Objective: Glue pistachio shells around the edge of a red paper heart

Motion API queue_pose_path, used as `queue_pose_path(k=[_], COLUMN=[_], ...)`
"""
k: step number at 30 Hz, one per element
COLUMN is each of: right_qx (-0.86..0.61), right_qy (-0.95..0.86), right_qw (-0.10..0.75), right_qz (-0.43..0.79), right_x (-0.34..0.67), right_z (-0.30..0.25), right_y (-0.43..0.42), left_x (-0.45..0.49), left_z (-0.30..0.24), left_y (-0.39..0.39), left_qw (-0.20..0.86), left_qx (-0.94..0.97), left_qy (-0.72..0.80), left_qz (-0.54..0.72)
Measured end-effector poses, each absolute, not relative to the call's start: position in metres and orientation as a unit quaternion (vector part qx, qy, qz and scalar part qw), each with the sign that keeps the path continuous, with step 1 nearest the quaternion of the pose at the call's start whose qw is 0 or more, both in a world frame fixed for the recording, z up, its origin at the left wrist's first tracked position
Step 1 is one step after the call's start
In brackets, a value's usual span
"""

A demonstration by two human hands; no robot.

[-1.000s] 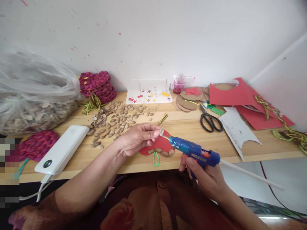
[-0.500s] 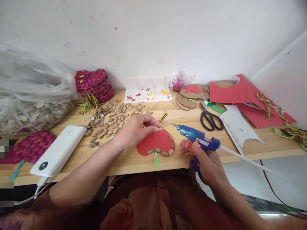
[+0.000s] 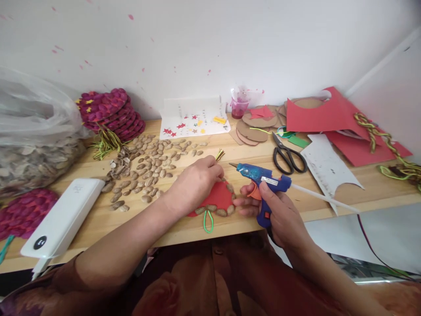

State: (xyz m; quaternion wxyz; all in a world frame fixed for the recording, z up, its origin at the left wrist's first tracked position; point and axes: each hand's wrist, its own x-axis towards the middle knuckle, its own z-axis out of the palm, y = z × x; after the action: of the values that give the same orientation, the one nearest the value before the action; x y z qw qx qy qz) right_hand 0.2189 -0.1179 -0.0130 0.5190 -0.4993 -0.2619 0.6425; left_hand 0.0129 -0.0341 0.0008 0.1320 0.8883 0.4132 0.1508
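Note:
My right hand [image 3: 279, 206] grips a blue hot glue gun [image 3: 263, 173], its fingers around the handle and orange trigger, the nozzle pointing left. A white glue stick [image 3: 322, 196] sticks out of its back. My left hand [image 3: 197, 182] is closed over the upper edge of a red heart-like or rounded card [image 3: 217, 195]; what its fingertips hold is hidden. Peanut shells [image 3: 221, 212] line the card's lower and right edge. A green cord loop [image 3: 208, 221] hangs from its near side, and a yellow-green tassel [image 3: 219, 154] shows at the far side.
Loose peanuts [image 3: 151, 173] spread left of the card, near a white power bank [image 3: 66, 215] and a bag of shells [image 3: 36, 162]. Purple decorated pieces [image 3: 112, 109] are stacked behind. Black scissors [image 3: 287, 156], cardboard discs [image 3: 251, 134] and red card scraps [image 3: 315, 116] lie right.
My left hand has turned and come down over the card's upper edge, covering more of it. The glue gun has shifted slightly left and its handle shows more. The view has moved a little.

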Motion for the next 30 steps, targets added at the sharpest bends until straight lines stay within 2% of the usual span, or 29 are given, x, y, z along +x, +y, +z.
queue_pose_path(k=[9, 20, 30], right_qx=[-0.487, -0.497, -0.502], right_qy=[-0.269, -0.274, -0.279], right_qw=[0.518, 0.518, 0.509], right_qz=[0.650, 0.640, 0.642], right_x=[0.2179, 0.2172, 0.2182], right_z=[-0.0159, -0.0154, -0.0151], right_y=[-0.1173, -0.1178, -0.1185], left_x=[0.0137, 0.0173, 0.0191], left_z=[-0.0008, 0.0053, 0.0074], left_y=[-0.0365, -0.0380, -0.0400], left_qw=[0.087, 0.118, 0.102], left_qx=[0.908, 0.901, 0.902], left_qy=[0.393, 0.411, 0.416], left_qz=[0.117, 0.074, 0.055])
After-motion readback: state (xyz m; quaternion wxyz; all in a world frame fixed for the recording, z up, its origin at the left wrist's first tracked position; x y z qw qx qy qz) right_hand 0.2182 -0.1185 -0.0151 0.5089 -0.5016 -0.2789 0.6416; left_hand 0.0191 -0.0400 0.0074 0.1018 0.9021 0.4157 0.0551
